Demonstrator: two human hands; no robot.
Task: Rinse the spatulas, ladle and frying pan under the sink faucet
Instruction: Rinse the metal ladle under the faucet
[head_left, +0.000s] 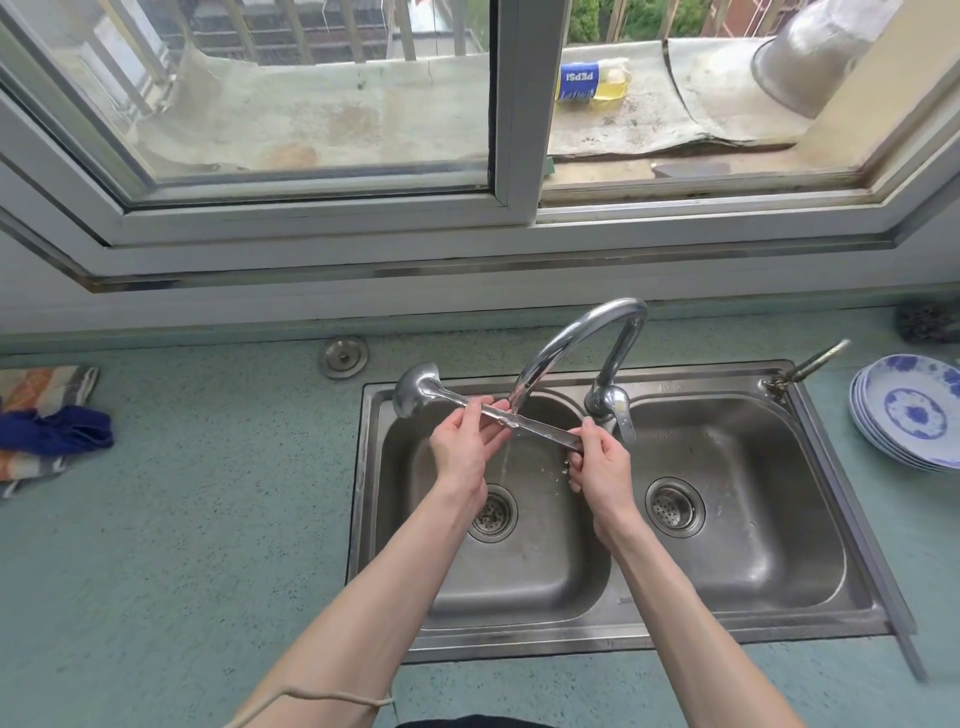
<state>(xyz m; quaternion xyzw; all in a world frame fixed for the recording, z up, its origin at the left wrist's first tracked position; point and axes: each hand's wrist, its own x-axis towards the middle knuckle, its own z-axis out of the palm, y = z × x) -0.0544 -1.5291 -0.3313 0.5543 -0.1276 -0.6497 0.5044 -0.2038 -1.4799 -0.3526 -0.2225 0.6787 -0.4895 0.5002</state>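
Steel, long-handled round-bowled ladle (415, 392) lies level under the curved chrome faucet (576, 338); left hand (462, 447) pinches mid-handle, right hand (597, 462) grips its end.

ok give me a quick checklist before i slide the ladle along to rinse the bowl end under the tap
1. Water running from the curved chrome faucet: ok, a thin stream falls past the handle.
2. Grip on the long-handled steel ladle: ok, left hand pinches mid-handle, right hand holds the handle's end.
3. Ladle over the left basin of the stainless double sink: not ok, the bowl end hangs over the sink's left rim, so it may drip on the counter.
4. Left drain strainer clear: ok.
5. Ladle bowl clean inside: cannot tell, it faces away.
6. Stacked blue-and-white plates clear of splashes: ok, beyond the right basin.
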